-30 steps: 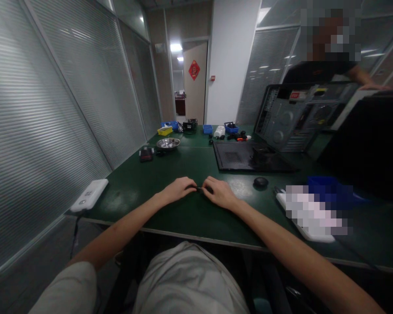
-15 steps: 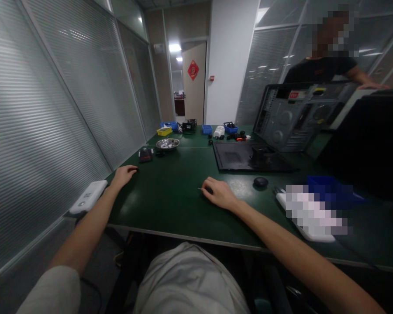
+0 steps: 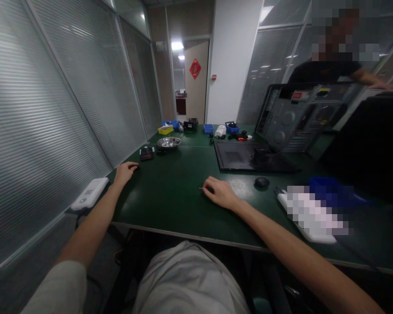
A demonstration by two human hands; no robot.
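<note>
Green tabletop (image 3: 163,205): bare between the two hands, with small items along its far edge.
Right hand (image 3: 220,192): near the middle, resting on the tabletop; its grip is pinched on a thin item (image 3: 200,188), whose pale tip points left.
Left hand (image 3: 122,174): at the left side, well apart from the right hand; its grip looks closed on a small dark piece (image 3: 136,168), though that bit is tiny and dim.
Thin item and dark piece: apart from each other, one at each hand; that separation is done, as I judge it. The thin item is not set down.
Computer case (image 3: 283,126): upright at the far right, inside exposed, so it is not closed up. Neither hand is near it.
Dark panel (image 3: 231,162): flat beside the case, on its left, with a black part (image 3: 263,153) lying on it.
Round black object (image 3: 261,182): to the right of the right hand, untouched.
Metal dish (image 3: 168,148): far left, holding small bits too blurred to name; a black-and-red item (image 3: 147,153) sits just nearer.
Far edge: a yellow tray (image 3: 165,131) on the left, a blue tray (image 3: 208,129) near the middle.
White power strip (image 3: 91,193): near left corner.
Person (image 3: 327,72): standing behind the case, one arm stretched right.
What is left: the view does not settle it.
</note>
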